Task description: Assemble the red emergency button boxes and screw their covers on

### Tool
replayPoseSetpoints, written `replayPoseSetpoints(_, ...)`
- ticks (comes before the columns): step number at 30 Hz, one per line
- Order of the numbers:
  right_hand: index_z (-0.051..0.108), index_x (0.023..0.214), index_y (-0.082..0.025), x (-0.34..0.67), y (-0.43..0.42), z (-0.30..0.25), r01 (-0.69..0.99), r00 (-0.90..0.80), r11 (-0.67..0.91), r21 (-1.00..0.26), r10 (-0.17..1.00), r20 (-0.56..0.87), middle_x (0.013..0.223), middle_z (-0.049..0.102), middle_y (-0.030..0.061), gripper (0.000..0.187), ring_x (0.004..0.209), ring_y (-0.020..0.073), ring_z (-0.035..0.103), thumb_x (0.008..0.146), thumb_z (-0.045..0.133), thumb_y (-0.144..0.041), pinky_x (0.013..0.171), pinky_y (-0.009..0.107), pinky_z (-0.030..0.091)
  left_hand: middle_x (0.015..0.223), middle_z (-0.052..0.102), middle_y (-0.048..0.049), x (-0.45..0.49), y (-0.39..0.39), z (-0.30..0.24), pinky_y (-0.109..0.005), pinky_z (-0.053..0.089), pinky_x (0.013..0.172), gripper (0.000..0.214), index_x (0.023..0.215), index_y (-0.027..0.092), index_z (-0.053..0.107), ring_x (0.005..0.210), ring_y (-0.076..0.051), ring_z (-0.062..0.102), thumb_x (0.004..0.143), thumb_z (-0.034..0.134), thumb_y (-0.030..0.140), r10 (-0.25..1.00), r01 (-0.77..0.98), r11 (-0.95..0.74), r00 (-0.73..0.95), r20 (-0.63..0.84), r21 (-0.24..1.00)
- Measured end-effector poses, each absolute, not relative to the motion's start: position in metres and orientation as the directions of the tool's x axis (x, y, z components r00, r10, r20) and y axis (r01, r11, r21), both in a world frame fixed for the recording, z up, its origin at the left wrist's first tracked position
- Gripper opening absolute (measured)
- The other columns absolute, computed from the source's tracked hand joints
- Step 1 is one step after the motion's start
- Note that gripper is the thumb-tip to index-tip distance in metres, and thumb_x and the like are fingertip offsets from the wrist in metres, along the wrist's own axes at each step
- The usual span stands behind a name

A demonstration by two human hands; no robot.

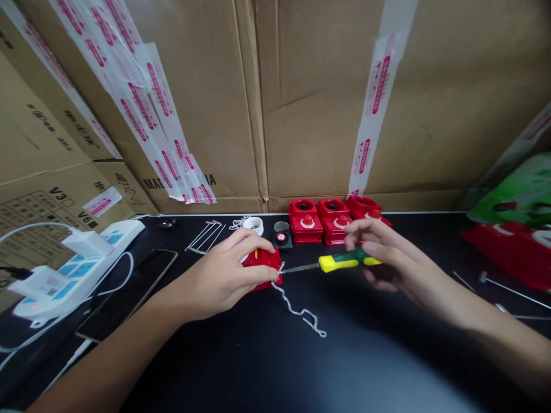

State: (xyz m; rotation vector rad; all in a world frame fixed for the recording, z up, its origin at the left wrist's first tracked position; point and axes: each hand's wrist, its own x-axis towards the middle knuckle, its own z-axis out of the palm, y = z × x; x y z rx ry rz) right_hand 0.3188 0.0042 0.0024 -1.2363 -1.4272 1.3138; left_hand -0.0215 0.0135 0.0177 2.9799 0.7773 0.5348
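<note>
My left hand (236,272) is closed around a small red plastic housing (262,281) on the black table, covering much of it. A grey-white cord (293,307) is looped at the housing's right side and trails over the table toward me. In my right hand (387,255) is a screwdriver (344,261) with a yellow and dark green handle, its shaft lying roughly level and pointing left. The screwdriver's tip meets the housing's right side by the cord; whether it sits in a screw is too small to tell.
Several red housings (305,223) with round knobs stand at the back, beside a white ring (252,225) and a black square part (282,236). Metal rods (206,236) lie back left. A phone (129,295) and power strip (77,275) occupy the left; a red part (508,252) sits right. Cardboard (310,115) walls the back.
</note>
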Motion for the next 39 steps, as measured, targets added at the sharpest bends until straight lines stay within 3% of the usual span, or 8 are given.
replayPoseSetpoints(5, 0.067, 0.107, -0.026, 0.315, 0.002, 0.012, 0.362, -0.142, -0.023, -0.932, 0.987, -0.079, 0.081, 0.051, -0.0010, 0.053, 0.060, 0.0119, 0.042, 0.095, 0.055, -0.077, 0.048, 0.023, 0.031, 0.137, 0.058, -0.0107, -0.020, 0.012, 0.016, -0.048, 0.050, 0.105, 0.027, 0.117, 0.029, 0.076, 0.127, -0.030, 0.050, 0.105, 0.057, 0.013, 0.466, 0.465, -0.881, 0.820, 0.334, 0.087)
replayPoseSetpoints(12, 0.060, 0.120, -0.030, 0.322, 0.003, 0.004, 0.066, -0.236, 0.109, -0.992, 0.967, 0.091, 0.096, 0.061, 0.0008, 0.039, 0.075, 0.0169, 0.058, 0.091, 0.077, -0.049, 0.064, 0.030, 0.049, 0.135, 0.060, -0.0111, -0.015, 0.008, 0.017, -0.050, 0.052, 0.104, 0.029, 0.115, 0.030, 0.077, 0.126, -0.031, 0.051, 0.103, 0.059, 0.011, 0.457, 0.460, -0.885, 0.832, 0.313, 0.070)
replayPoseSetpoints(17, 0.064, 0.104, -0.028, 0.322, 0.003, 0.007, 0.145, -0.244, -0.078, -0.986, 0.963, -0.112, 0.068, 0.053, -0.0019, 0.046, 0.053, 0.0144, 0.045, 0.097, 0.055, -0.072, 0.044, 0.025, 0.032, 0.134, 0.061, -0.0123, -0.015, 0.009, 0.015, -0.052, 0.052, 0.103, 0.028, 0.115, 0.028, 0.077, 0.126, -0.032, 0.052, 0.103, 0.057, 0.011, 0.448, 0.457, -0.888, 0.835, 0.319, 0.051)
replayPoseSetpoints(20, 0.066, 0.096, -0.025, 0.322, 0.005, 0.011, 0.223, -0.153, -0.001, -0.975, 0.988, -0.036, 0.076, 0.051, -0.0017, 0.044, 0.057, 0.0118, 0.044, 0.093, 0.066, -0.068, 0.049, 0.024, 0.036, 0.133, 0.061, -0.0120, -0.014, 0.009, 0.016, -0.050, 0.052, 0.103, 0.027, 0.113, 0.028, 0.077, 0.125, -0.032, 0.053, 0.103, 0.058, 0.011, 0.449, 0.455, -0.888, 0.832, 0.326, 0.062)
replayPoseSetpoints(25, 0.063, 0.113, -0.029, 0.326, 0.010, 0.001, 0.034, -0.260, 0.120, -0.992, 0.960, 0.108, 0.101, 0.061, 0.0011, 0.032, 0.075, 0.0160, 0.059, 0.088, 0.075, -0.045, 0.061, 0.027, 0.048, 0.133, 0.061, -0.0119, -0.015, 0.008, 0.017, -0.050, 0.051, 0.105, 0.027, 0.115, 0.027, 0.076, 0.126, -0.031, 0.052, 0.102, 0.059, 0.010, 0.455, 0.460, -0.885, 0.824, 0.338, 0.071)
replayPoseSetpoints(30, 0.068, 0.110, -0.029, 0.326, 0.008, 0.004, 0.220, -0.143, -0.042, -0.975, 0.987, -0.075, 0.090, 0.061, 0.0027, 0.047, 0.061, 0.0143, 0.052, 0.096, 0.055, -0.072, 0.045, 0.023, 0.037, 0.132, 0.062, -0.0116, -0.012, 0.004, 0.015, -0.050, 0.052, 0.103, 0.024, 0.113, 0.027, 0.076, 0.124, -0.031, 0.053, 0.103, 0.059, 0.012, 0.453, 0.464, -0.883, 0.811, 0.369, 0.065)
replayPoseSetpoints(33, 0.070, 0.106, -0.028, 0.327, 0.008, 0.009, 0.293, -0.104, 0.007, -0.956, 0.994, -0.025, 0.091, 0.059, 0.0024, 0.042, 0.064, 0.0137, 0.046, 0.093, 0.065, -0.068, 0.050, 0.024, 0.040, 0.132, 0.063, -0.0108, -0.012, 0.004, 0.014, -0.048, 0.053, 0.104, 0.023, 0.113, 0.026, 0.075, 0.126, -0.030, 0.052, 0.103, 0.059, 0.013, 0.460, 0.473, -0.878, 0.796, 0.393, 0.072)
replayPoseSetpoints(39, 0.062, 0.123, -0.033, 0.328, 0.009, 0.003, 0.023, -0.246, 0.116, -0.993, 0.963, 0.107, 0.110, 0.062, 0.0032, 0.039, 0.072, 0.0164, 0.054, 0.089, 0.073, -0.049, 0.055, 0.027, 0.045, 0.134, 0.061, -0.0098, -0.015, 0.008, 0.011, -0.046, 0.052, 0.106, 0.024, 0.116, 0.028, 0.074, 0.128, -0.028, 0.053, 0.103, 0.061, 0.012, 0.481, 0.488, -0.866, 0.752, 0.450, 0.109)
